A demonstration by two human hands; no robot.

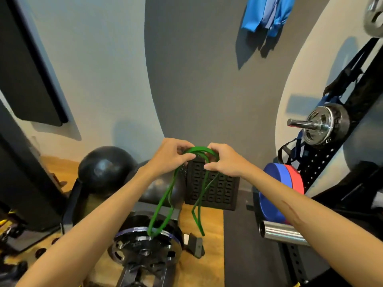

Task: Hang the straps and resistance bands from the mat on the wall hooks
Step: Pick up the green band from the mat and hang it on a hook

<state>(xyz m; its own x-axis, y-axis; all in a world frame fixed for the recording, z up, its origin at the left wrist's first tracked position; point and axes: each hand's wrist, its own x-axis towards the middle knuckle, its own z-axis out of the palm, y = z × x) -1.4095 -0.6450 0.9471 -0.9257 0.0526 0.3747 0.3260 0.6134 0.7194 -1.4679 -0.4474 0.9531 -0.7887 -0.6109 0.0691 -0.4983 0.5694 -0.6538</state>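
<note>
Both hands raised before the grey wall: left hand [172, 156] and right hand [224, 160] each pinch the top of a thin green rubber resistance band [165, 195] with curled fingers. Its loops hang down between the forearms, lowest loop over a black weight plate [145, 247]. Blue fabric bands [267, 13] hang on the wall above.

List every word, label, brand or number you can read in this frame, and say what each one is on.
No text can be read with confidence.
Black weight plate on the floor: raised markings on its face, too blurred to read.
Chrome weight plate on the rack peg: embossed marks, too small to read.
Green resistance band, held by both hands: no print visible.
</note>
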